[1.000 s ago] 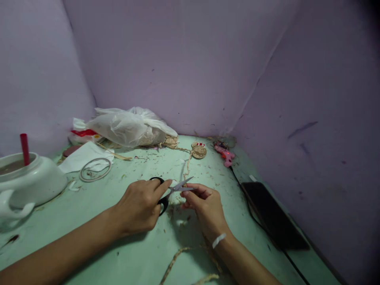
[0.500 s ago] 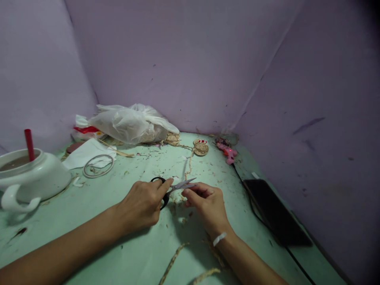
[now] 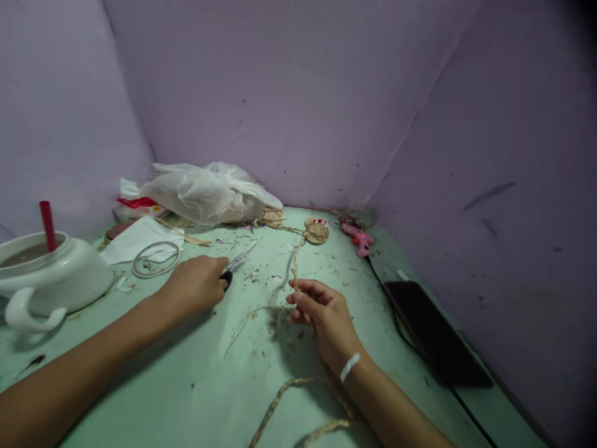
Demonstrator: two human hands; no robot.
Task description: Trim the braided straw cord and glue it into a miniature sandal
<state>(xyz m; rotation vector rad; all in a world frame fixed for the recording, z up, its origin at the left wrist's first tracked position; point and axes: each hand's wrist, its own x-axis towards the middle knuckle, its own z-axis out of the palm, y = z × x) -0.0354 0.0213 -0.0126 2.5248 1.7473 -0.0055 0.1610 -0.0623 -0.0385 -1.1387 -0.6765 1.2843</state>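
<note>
My left hand is closed around the black handles of a pair of scissors, whose blades point up and right over the green table. To its right, my right hand pinches a braided jute cord between thumb and fingers. That cord runs away from me to a small round jute piece with red dots. A thin loose strand lies on the table between my hands. More braided cord curls near the front edge under my right forearm.
A white pot with a red stick stands at the left. Behind it lie white paper, a wire ring and a plastic bag. A pink glue gun sits at the back, its cable running past a black phone. Purple walls enclose the table.
My left hand has carried the scissors away to the left, clear of the cord. A thin cut strand now lies on the table. My right hand keeps its pinch on the cord.
</note>
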